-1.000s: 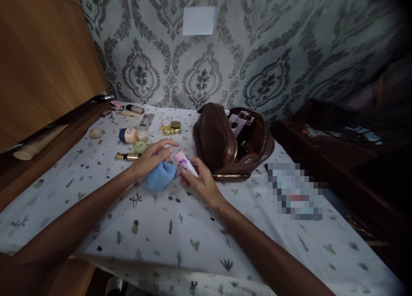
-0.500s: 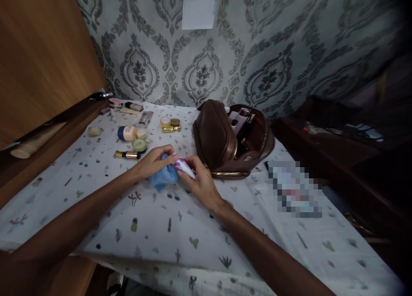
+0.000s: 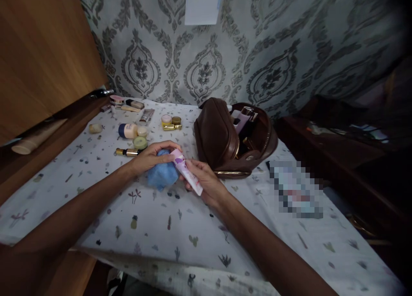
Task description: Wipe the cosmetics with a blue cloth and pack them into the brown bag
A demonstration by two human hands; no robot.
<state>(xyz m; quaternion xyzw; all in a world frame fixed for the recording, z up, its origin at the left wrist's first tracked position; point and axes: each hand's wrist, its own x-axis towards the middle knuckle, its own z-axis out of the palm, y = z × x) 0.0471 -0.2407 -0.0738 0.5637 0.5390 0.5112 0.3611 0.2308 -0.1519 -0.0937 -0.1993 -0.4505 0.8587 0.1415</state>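
Observation:
My right hand [image 3: 206, 181] grips a small pink and white tube [image 3: 186, 170] with a purple mark, tilted with its top end toward the left. My left hand [image 3: 153, 155] is curled over a blue cloth [image 3: 162, 175] and presses it against the upper end of the tube. Both hands hover just above a white cloth with small plant prints [image 3: 180, 227]. An open brown leather bag [image 3: 231, 137] stands right behind my right hand, with several items sticking out of it.
Several small cosmetics lie at the back left: a gold tube [image 3: 127, 151], a green jar [image 3: 140, 142], a blue-capped bottle [image 3: 127, 130], small pots [image 3: 170, 120]. A wooden panel [image 3: 45, 64] rises on the left. A dark wooden ledge [image 3: 328, 154] runs on the right.
My left hand closed over the blue cloth and brought it onto the tube. My right hand turned the tube, so more of its length now shows.

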